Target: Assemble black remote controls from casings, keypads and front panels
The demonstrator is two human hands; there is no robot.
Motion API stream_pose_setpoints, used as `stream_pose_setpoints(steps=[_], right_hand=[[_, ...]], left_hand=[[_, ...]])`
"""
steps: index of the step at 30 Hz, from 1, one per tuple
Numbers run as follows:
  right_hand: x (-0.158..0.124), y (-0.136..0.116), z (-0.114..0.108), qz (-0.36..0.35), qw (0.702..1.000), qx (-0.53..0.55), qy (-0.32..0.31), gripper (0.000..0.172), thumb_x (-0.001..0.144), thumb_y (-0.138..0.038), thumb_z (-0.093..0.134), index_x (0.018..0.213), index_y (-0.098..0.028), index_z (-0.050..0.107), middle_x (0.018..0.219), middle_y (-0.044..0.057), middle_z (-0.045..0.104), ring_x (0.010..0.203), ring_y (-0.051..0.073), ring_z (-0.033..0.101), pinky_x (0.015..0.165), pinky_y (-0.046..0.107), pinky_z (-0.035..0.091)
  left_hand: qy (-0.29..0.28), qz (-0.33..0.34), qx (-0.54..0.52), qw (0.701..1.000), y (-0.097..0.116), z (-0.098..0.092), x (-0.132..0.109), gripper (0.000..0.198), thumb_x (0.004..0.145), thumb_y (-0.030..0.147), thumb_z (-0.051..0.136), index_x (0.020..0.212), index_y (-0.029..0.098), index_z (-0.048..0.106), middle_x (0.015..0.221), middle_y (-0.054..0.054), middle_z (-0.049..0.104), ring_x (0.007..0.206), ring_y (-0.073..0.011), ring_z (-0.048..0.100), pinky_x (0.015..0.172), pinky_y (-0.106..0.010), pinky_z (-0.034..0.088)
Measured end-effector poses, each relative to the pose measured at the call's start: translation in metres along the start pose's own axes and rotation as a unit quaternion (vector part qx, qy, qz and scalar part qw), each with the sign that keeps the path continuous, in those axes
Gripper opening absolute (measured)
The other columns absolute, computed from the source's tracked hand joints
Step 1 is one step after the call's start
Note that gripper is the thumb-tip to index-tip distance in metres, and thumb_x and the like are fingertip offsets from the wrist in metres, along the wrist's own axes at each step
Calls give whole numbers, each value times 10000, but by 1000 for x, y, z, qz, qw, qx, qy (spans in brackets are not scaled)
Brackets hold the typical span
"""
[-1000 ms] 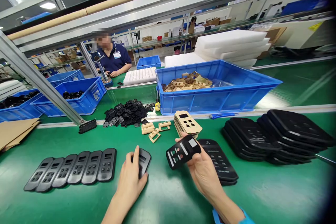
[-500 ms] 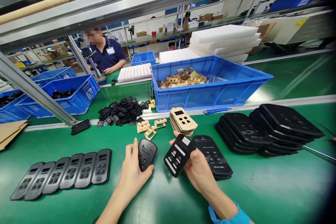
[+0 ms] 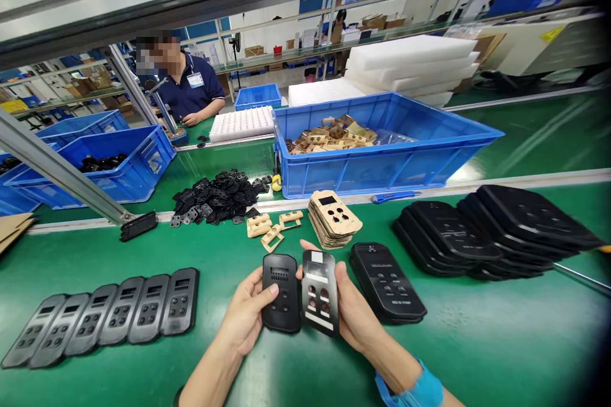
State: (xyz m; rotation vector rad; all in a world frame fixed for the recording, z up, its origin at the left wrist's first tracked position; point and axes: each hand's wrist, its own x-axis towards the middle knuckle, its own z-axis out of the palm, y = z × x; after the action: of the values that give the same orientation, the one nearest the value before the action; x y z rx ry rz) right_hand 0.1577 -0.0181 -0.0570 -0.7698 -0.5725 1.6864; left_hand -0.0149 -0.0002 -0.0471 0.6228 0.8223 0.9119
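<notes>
My left hand [image 3: 245, 319] grips a black remote housing [image 3: 280, 291], held upright above the green belt. Beside it, my right hand [image 3: 353, 313] holds a black keypad overlay [image 3: 319, 292] with a clear window and red-brown button holes. The two pieces sit side by side, edges nearly touching. Just right of my right hand lies a short stack of black overlays [image 3: 387, 282]. A tan stack of backing sheets [image 3: 333, 219] stands behind my hands.
A row of several grey housings [image 3: 105, 320] lies at the left. Stacked black trays [image 3: 496, 229] sit right. A blue bin [image 3: 382, 143] of tan scraps and a pile of black small parts [image 3: 214, 196] are behind. A co-worker [image 3: 184, 86] sits across the line.
My left hand lifted the housing off the belt and turned it upright. My right hand swung the overlay upright and brought it alongside the housing.
</notes>
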Motion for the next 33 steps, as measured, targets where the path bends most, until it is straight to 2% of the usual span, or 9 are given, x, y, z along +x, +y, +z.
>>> stream_pose_setpoints(steps=[5,9,12,17,25,33], right_hand=[[1,-1,-2,51,999,2,-7,634,842,-653,439,1351,-276,442,846,18,646,643,117,547,556,215,444],[2,-2,-1,68,998,8,-6,639,833,-657,454,1335,-261,475,833,22,658,680,123,558,577,206,442],[2,-2,-1,72,997,15,-6,628,830,-652,466,1324,-265,488,828,18,662,665,119,552,584,207,441],[2,0,-3,76,997,13,-7,619,835,-648,462,1317,-262,499,834,15,654,680,122,553,613,214,444],[2,-3,-1,73,997,-8,-3,624,831,-647,469,1311,-250,507,845,18,644,690,137,549,596,224,433],[0,-3,-1,66,998,-12,-8,604,845,-646,444,1299,-256,522,837,17,639,645,118,513,558,212,410]], left_hand=[[14,-12,-21,1000,1,-4,-3,533,621,111,803,1128,147,640,1050,-97,709,899,-184,649,807,-274,484],[13,-21,-28,999,2,-4,-4,514,665,132,777,1155,140,621,1028,-105,712,881,-186,654,813,-290,481],[-2,-24,-33,999,3,-4,-5,488,691,148,755,1160,140,619,1011,-107,714,881,-191,657,822,-296,478],[-22,3,-12,1000,1,-8,-7,622,601,40,773,1185,174,608,1082,-94,691,944,-205,634,828,-293,475],[-33,10,-4,999,2,-6,-7,602,652,104,768,1221,157,582,1115,-117,680,999,-228,629,862,-308,467],[-17,-14,-14,1000,5,-4,-10,575,644,86,753,1195,167,606,1056,-90,708,955,-211,654,822,-275,476]])
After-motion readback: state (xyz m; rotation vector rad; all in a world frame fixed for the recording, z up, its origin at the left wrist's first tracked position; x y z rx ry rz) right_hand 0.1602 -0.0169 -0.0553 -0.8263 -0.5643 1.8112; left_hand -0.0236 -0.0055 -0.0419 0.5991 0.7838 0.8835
